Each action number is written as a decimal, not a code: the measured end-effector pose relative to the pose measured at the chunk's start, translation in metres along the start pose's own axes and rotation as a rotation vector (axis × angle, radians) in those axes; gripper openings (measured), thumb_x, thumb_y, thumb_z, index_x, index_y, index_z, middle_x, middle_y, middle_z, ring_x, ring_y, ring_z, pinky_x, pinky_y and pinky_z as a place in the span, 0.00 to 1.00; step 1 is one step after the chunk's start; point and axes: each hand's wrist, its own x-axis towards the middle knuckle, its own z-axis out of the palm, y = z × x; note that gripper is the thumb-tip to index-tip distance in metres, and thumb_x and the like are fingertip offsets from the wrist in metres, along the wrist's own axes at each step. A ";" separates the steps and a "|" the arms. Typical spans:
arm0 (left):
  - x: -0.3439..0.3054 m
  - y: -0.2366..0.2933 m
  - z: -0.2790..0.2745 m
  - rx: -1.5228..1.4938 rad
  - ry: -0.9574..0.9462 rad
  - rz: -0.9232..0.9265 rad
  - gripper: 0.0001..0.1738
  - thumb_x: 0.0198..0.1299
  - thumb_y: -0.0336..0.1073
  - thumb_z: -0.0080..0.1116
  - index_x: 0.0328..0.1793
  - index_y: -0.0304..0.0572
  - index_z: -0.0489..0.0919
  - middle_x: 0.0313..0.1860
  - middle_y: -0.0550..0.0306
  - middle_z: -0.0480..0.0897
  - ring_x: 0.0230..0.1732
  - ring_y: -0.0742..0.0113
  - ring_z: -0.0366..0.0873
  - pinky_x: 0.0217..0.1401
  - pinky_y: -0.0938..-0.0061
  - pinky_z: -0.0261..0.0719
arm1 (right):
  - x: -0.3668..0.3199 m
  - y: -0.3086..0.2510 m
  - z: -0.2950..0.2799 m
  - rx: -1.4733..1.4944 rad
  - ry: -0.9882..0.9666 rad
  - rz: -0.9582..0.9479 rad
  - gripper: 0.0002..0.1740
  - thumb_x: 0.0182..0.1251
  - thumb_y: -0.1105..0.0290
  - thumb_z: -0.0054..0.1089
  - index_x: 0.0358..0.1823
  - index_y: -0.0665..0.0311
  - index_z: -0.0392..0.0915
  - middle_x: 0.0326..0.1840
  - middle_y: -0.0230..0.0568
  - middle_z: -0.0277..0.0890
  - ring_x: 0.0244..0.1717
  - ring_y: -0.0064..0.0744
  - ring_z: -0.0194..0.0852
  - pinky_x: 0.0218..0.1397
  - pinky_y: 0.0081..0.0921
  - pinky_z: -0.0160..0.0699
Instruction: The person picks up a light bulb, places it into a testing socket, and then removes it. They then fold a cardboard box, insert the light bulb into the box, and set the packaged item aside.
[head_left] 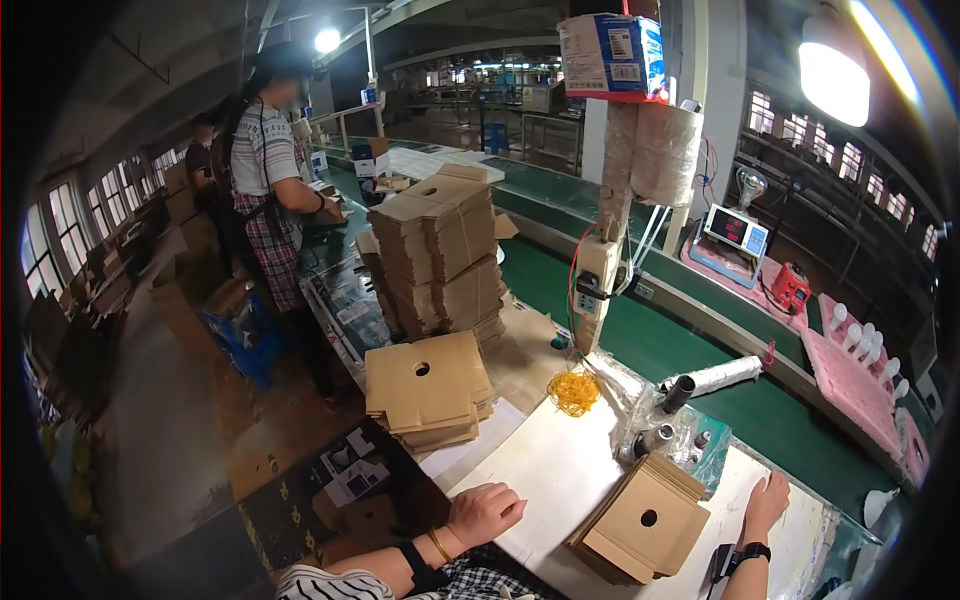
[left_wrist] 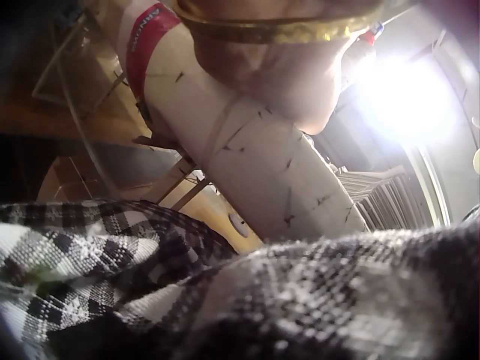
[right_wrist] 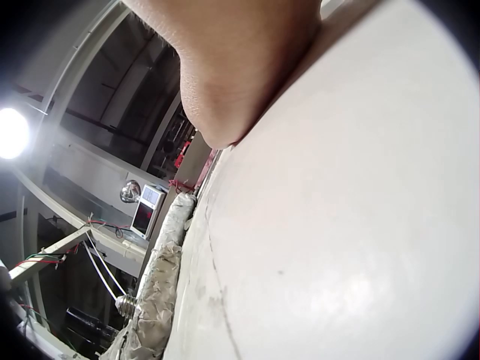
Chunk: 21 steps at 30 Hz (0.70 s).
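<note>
My left hand (head_left: 487, 514) rests at the near edge of the white work board (head_left: 540, 470), fingers loosely curled with nothing in them. Farther right, my right hand (head_left: 767, 506) lies on the same surface, its fingers relaxed and holding nothing. Between the hands sits a stack of brown cardboard pieces (head_left: 620, 530), its top piece showing a round hole. In the left wrist view, the heel of the left hand (left_wrist: 262, 82) leans on the board's edge above checked cloth. The right wrist view shows the heel of the right hand (right_wrist: 232, 75) against the white surface; its fingers are hidden there.
A low cardboard stack (head_left: 425, 390) and a tall bundled one (head_left: 440, 240) stand at the left. Yellow rubber bands (head_left: 574, 393) lie near a post (head_left: 605, 260). Dark and grey cylindrical fittings (head_left: 655, 438) stand behind the near stack. Another person (head_left: 265, 160) works farther along the bench.
</note>
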 end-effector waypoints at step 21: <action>0.001 0.001 -0.001 -0.004 0.005 0.015 0.12 0.57 0.35 0.66 0.23 0.46 0.76 0.21 0.58 0.76 0.24 0.57 0.78 0.26 0.65 0.75 | 0.000 0.000 0.000 -0.004 0.016 -0.010 0.20 0.70 0.67 0.58 0.61 0.67 0.74 0.64 0.46 0.72 0.68 0.46 0.66 0.68 0.45 0.65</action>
